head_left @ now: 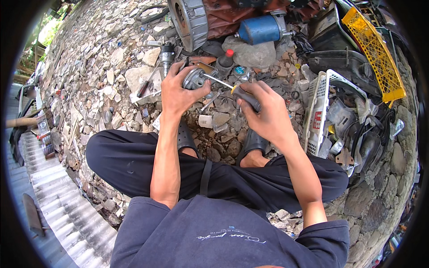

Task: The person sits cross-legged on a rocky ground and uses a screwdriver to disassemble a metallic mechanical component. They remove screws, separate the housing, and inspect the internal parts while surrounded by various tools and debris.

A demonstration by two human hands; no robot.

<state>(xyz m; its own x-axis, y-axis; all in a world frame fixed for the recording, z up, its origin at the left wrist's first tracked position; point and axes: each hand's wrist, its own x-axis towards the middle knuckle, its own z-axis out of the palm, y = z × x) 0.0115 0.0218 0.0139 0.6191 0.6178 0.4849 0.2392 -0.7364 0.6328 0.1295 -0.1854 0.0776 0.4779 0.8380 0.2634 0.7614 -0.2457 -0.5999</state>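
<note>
My left hand [178, 96] is wrapped round a round grey metal part [192, 80], holding it up over the rubble between my knees. In my right hand [270, 114] is a screwdriver [222, 82] with a dark handle and a yellow collar. Its shaft points left, and the tip meets the side of the metal part near my left thumb; whether it sits in a screw is too small to tell. Just beyond my left hand stands a dark cylindrical machine part [166, 56] with a metal shaft. A second screwdriver [144, 88] lies left of it.
Broken stone covers the ground. Ahead are a large metal housing [192, 24], a blue canister [259, 30], a flat rock [250, 54] and a dark bottle with a red cap [226, 59]. At right stand a white crate [311, 117] of scrap and a yellow plastic grid [375, 53].
</note>
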